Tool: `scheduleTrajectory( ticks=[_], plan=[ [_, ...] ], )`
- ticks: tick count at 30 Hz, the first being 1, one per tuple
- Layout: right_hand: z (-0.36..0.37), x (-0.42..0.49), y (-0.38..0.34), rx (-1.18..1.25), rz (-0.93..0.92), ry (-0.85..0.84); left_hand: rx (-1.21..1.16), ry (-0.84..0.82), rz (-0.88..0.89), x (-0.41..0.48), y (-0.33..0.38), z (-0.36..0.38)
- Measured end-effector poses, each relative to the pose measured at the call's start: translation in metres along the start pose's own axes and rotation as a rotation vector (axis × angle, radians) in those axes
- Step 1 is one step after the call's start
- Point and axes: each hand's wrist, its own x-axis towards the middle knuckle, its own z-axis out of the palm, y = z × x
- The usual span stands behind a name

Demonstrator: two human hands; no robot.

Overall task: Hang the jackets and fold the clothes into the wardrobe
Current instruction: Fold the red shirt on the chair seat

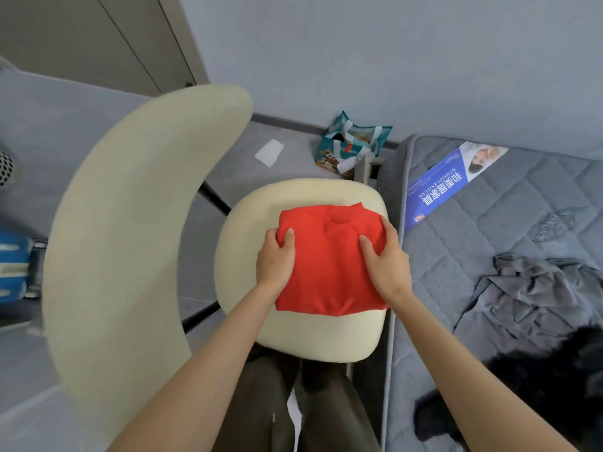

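head: red shirt between left hand, right hand

Soft, even, cool light throughout; faint shadows beneath the chair seat. Wide-angle distortion bows the chair back; left edge blurred, centre sharp.

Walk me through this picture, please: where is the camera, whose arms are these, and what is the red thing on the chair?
No machine: a person wears one camera on the head, which looks down at their work. The left hand and the right hand grip a folded red garment by its sides, thumbs on top. It rests on the cream chair seat. On the grey mattress to the right lie a crumpled grey garment and a black garment. A teal bag sits on the floor beyond.
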Motion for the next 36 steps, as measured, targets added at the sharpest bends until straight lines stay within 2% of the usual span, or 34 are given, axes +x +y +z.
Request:
scheduleTrajectory(
  ticks=[12, 16, 20, 27, 36],
  plan=[
    [-0.091, -0.133, -0.007, 0.136, -0.233, 0.010, -0.113, 0.106, 0.258, -0.173, -0.003, -0.040],
    [-0.117, -0.190, -0.009, 0.165, -0.360, 0.001, -0.138, 0.211, 0.379, -0.249, -0.017, -0.060],
    [-0.130, -0.248, -0.027, 0.211, -0.511, -0.046, -0.189, 0.362, 0.426, -0.321, -0.033, -0.099],
    [-0.105, -0.360, -0.078, 0.165, -0.741, -0.253, -0.176, 0.611, 0.376, -0.424, -0.095, -0.179],
    [-0.008, -0.547, -0.131, 0.108, -1.004, -0.549, -0.313, 0.899, 0.285, -0.565, -0.234, -0.306]
  ],
)
